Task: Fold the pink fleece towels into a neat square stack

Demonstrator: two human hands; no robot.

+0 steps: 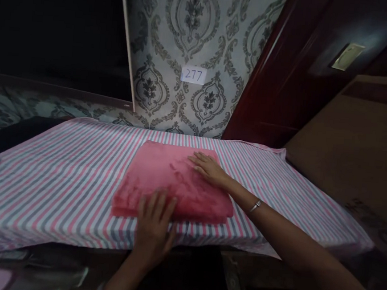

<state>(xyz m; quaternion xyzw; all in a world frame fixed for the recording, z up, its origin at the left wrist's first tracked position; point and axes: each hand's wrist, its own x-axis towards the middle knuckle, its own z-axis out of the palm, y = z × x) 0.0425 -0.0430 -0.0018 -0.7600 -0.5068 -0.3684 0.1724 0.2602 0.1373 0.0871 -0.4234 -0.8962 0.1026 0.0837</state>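
Note:
A folded pink towel (164, 178) lies flat in the middle of a table covered with a pink, grey and white striped cloth (60, 174). My left hand (153, 226) rests at the towel's near edge, fingers stretched out flat over it. My right hand (208, 167) lies palm down on the towel's far right part, fingers spread. A thin bangle circles my right wrist. Neither hand grips anything.
Behind the table stands a wall with grey ornamental wallpaper and a small paper label (193, 75) reading 277. A dark screen (55, 31) fills the upper left. A dark red wooden door (285, 80) and a brown panel (354, 140) stand at the right.

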